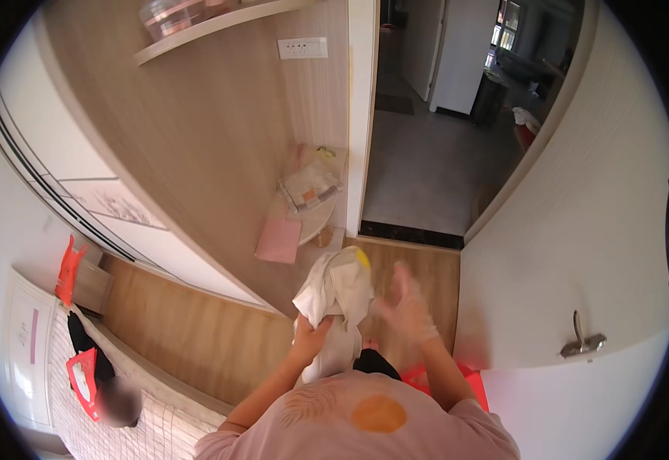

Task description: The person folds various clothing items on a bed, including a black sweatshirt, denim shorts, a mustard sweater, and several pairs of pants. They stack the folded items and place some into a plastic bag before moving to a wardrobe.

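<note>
A bunched cream-white cloth garment (334, 280) with a small yellow patch hangs in front of my body. My left hand (313, 336) is closed on its lower part, thumb on top, and more of the fabric drops below the grip. Just right of the cloth, my right hand (406, 305) is raised and apart from it. Motion blurs that hand, but its fingers look stretched out with nothing in them. A pale band circles the right wrist.
A corner shelf (317, 224) ahead holds a clear packet (310, 188) and a pink sheet (279, 240). Beyond is an open doorway (422, 169), with a white door (557, 276) at right. Something red (474, 387) sits behind my right arm. A bed (169, 425) is at lower left.
</note>
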Tool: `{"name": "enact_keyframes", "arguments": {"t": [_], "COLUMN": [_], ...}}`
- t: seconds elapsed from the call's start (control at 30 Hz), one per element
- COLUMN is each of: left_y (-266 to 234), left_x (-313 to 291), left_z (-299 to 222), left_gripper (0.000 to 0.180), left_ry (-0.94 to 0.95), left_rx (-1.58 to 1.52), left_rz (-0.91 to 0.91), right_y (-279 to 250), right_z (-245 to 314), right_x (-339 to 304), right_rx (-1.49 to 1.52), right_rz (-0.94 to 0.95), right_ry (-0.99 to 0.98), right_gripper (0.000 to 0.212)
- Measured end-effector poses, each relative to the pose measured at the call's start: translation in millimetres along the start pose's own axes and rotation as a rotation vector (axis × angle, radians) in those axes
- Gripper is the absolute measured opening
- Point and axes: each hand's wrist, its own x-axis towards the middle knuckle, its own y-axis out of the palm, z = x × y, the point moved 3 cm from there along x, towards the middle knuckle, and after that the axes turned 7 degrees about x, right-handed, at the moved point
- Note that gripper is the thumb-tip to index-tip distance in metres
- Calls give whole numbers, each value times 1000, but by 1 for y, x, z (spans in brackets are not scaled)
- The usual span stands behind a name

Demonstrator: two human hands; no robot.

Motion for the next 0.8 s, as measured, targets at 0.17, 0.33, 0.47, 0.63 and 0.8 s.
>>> {"name": "enact_keyframes", "arguments": {"t": [0.17,0.33,0.47,0.63,0.8], "left_y": [63,16,9,18,-31], "left_x": [87,228,325,396,436], "left_z": [5,11,24,79,83], "left_gripper": [41,26,47,56,36], "left_ry": [-46,40,45,46,91], "left_rx": [61,437,1143,1660,1576], "left_rz": [353,-66,-300,-287,-213], "right_y": [64,35,-9,-30,-37], "right_z": [-89,-153,-144,-174,-169], "right_x": [45,142,211,260,284], "right_rx": [405,847,840,871,873], "right_rz": [303,318,363,372,359], "right_ry": [124,726,708,677,731], "right_gripper": [71,55,57,58,56]}}
